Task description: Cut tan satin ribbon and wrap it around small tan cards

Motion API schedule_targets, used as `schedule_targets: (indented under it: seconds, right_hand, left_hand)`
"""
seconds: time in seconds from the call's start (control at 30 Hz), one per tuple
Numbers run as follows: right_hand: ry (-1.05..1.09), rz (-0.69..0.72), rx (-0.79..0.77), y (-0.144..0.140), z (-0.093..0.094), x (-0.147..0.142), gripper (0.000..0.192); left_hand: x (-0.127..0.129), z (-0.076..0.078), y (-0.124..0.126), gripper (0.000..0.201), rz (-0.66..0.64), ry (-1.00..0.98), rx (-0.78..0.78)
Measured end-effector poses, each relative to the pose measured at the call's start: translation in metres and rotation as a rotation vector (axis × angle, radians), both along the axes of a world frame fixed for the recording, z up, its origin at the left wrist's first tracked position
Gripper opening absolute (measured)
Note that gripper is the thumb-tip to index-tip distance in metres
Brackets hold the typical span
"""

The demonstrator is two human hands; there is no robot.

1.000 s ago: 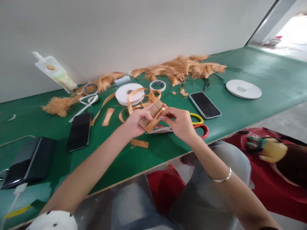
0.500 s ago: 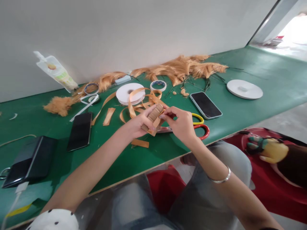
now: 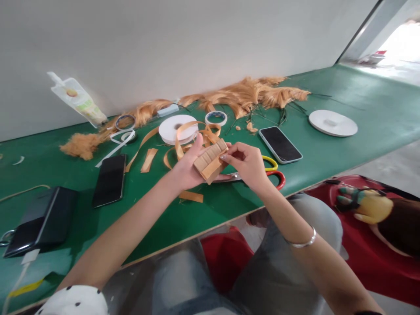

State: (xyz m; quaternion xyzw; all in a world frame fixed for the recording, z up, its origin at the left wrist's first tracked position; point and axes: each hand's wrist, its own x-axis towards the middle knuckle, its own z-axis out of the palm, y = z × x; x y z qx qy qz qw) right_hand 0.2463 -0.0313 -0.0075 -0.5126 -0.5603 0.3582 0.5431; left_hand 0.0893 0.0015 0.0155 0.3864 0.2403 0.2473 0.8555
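The left hand point(image 3: 188, 168) cradled a small tan ribbon-wrapped card point(image 3: 210, 160) above the green bench point(image 3: 229, 205), just in front of the white ribbon spool point(image 3: 178, 128). The right hand point(image 3: 250, 165) pinched the card's near edge, its grip narrow on the ribbon end. It looked light, stiffish, slippery; best held by the edges. Scissors point(image 3: 274, 173) lay just right of the card.

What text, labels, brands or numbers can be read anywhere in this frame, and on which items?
No text can be read.
Pouch against the wall: printed label, too blurred to read.
Tape roll: dark markings on the inner ring, too small to read.
Phones: screens dark.
Tan block held by the left hand and right hand: no lettering visible.
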Motion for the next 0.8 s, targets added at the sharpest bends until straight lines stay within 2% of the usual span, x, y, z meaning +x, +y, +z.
schedule_targets:
  seconds: [0.17, 0.27, 0.33, 0.37, 0.43, 0.57, 0.67, 0.8]
  right_hand:
    - [0.276, 0.003, -0.049, 0.0, 0.005, 0.004, 0.017]
    - [0.465, 0.08, -0.117, -0.001, 0.01, 0.006, 0.017]
    - [0.53, 0.176, -0.163, -0.003, 0.013, 0.006, 0.019]
    - [0.532, 0.225, -0.178, -0.004, 0.014, 0.006, 0.019]
    - [0.5, 0.305, -0.198, -0.005, 0.015, 0.006, 0.02]
    - [0.451, 0.347, -0.196, -0.007, 0.013, 0.006, 0.022]
    - [0.456, 0.353, -0.188, -0.007, 0.013, 0.006, 0.024]
    - [0.426, 0.362, -0.18, -0.007, 0.015, 0.008, 0.029]
  left_hand:
    - [-0.011, -0.008, 0.009, 0.089, -0.052, -0.084, 0.142]
    - [-0.024, -0.007, 0.02, 0.096, -0.155, -0.12, 0.405]
    - [-0.031, 0.0, 0.025, 0.1, -0.241, 0.02, 0.661]
    - [-0.033, 0.006, 0.025, 0.095, -0.267, 0.148, 0.796]
    - [-0.034, 0.019, 0.022, 0.078, -0.216, 0.335, 1.029]
    - [-0.023, 0.04, 0.004, 0.038, -0.124, 0.412, 1.366]
    - [-0.016, 0.046, -0.008, 0.022, -0.074, 0.421, 1.496]
    - [-0.013, 0.043, -0.013, 0.024, 0.009, 0.499, 1.596]
